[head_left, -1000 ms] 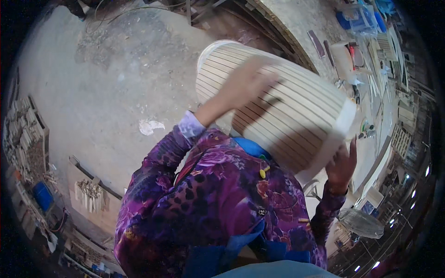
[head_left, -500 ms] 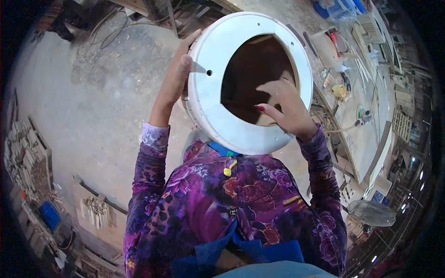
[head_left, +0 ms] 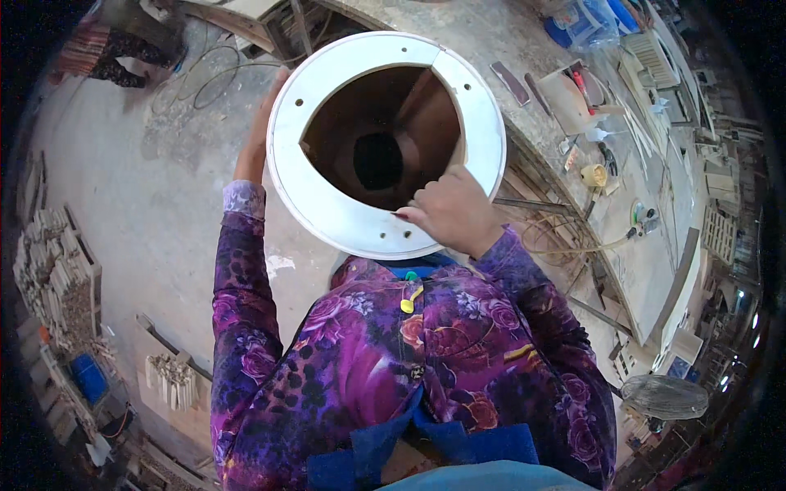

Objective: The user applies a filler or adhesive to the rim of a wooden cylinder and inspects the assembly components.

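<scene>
Between a wood stack [head_left: 57,286] on the left and a hollow white-faced wooden cylinder [head_left: 336,214], concrete floor [head_left: 131,188] stretches wide. The left hand [head_left: 263,123] lies along the cylinder's outer left side, fingertips hidden behind the rim; whether it grips cannot be told. The cylinder sits mid-view before the person's torso, open end facing them. Its brown hollow ends in a dark, rounded patch. The right hand [head_left: 454,214] curls at the opening's lower-right inner edge, thumb on the white ring; anything inside its fingers is hidden. Farther right, a workbench [head_left: 639,270] edge slants downward; beyond it, a clear plastic bag [head_left: 594,29] bunches against blue plastic.
</scene>
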The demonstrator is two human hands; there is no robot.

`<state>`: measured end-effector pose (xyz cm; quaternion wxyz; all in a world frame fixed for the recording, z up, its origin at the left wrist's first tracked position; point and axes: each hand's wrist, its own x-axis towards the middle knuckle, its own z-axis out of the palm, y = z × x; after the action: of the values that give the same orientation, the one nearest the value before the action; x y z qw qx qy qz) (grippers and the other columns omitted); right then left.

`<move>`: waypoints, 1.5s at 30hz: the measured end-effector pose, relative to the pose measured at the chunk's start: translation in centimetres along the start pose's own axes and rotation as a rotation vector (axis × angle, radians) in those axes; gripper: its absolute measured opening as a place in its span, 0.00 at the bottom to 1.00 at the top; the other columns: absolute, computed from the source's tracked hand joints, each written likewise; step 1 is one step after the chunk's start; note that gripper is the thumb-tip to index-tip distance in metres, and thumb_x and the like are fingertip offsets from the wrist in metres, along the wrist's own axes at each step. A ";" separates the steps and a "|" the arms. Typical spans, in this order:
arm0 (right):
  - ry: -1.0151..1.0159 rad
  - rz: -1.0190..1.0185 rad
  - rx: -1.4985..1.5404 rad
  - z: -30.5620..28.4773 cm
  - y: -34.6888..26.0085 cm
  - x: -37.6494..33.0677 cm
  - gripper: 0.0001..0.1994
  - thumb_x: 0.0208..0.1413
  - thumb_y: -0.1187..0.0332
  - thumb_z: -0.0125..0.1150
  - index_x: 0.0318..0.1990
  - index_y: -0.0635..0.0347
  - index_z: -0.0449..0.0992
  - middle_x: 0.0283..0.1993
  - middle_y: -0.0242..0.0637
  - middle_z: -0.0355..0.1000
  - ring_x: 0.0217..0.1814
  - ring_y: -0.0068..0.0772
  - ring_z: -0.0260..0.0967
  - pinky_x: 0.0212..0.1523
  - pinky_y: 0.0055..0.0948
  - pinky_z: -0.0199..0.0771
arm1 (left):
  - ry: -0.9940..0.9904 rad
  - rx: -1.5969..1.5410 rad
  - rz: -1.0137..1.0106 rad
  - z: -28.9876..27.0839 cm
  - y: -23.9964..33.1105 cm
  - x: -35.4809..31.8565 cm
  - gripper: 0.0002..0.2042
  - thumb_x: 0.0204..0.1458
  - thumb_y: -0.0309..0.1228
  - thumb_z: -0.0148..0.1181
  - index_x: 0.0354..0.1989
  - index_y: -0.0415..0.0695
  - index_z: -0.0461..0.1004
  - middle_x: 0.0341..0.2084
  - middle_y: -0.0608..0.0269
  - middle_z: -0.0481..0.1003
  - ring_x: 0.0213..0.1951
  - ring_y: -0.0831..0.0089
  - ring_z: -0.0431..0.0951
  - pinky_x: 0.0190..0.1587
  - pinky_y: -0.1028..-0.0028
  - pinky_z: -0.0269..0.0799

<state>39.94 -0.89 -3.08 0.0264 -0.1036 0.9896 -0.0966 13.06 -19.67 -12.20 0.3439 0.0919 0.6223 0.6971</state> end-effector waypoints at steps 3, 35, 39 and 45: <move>-0.108 0.062 -0.002 -1.1 -0.7 0.4 0.23 0.64 0.48 0.55 0.23 0.52 0.79 0.23 0.37 0.73 0.29 0.43 0.71 0.40 0.42 0.64 | 0.125 0.228 0.175 -0.6 -0.6 2.6 0.35 0.67 0.60 0.47 0.57 0.35 0.78 0.52 0.52 0.80 0.51 0.67 0.79 0.57 0.70 0.70; 0.530 -0.255 -0.058 3.0 4.4 0.0 0.32 0.38 0.29 0.64 0.38 0.47 0.74 0.35 0.27 0.70 0.46 0.33 0.71 0.65 0.52 0.63 | -0.457 1.451 0.809 11.5 4.1 -10.2 0.16 0.64 0.42 0.54 0.41 0.41 0.78 0.34 0.50 0.78 0.41 0.50 0.77 0.59 0.55 0.68; 0.439 -0.239 0.024 2.9 4.7 0.3 0.33 0.36 0.35 0.70 0.44 0.50 0.74 0.39 0.28 0.70 0.50 0.33 0.71 0.70 0.48 0.62 | -0.427 1.431 0.666 11.0 3.2 -9.5 0.16 0.63 0.42 0.56 0.35 0.40 0.77 0.31 0.53 0.77 0.38 0.51 0.76 0.46 0.59 0.67; 0.415 -0.423 0.056 1.9 7.0 0.4 0.37 0.37 0.34 0.68 0.48 0.53 0.74 0.39 0.31 0.70 0.51 0.36 0.71 0.72 0.50 0.60 | -0.283 1.377 0.634 12.9 3.1 -11.4 0.13 0.61 0.40 0.58 0.34 0.43 0.79 0.31 0.54 0.79 0.37 0.53 0.78 0.46 0.58 0.67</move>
<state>38.32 5.36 -6.37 -0.1943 -0.2851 0.9271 -0.1462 27.61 -15.96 -3.23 0.0693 0.5475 0.8097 0.1995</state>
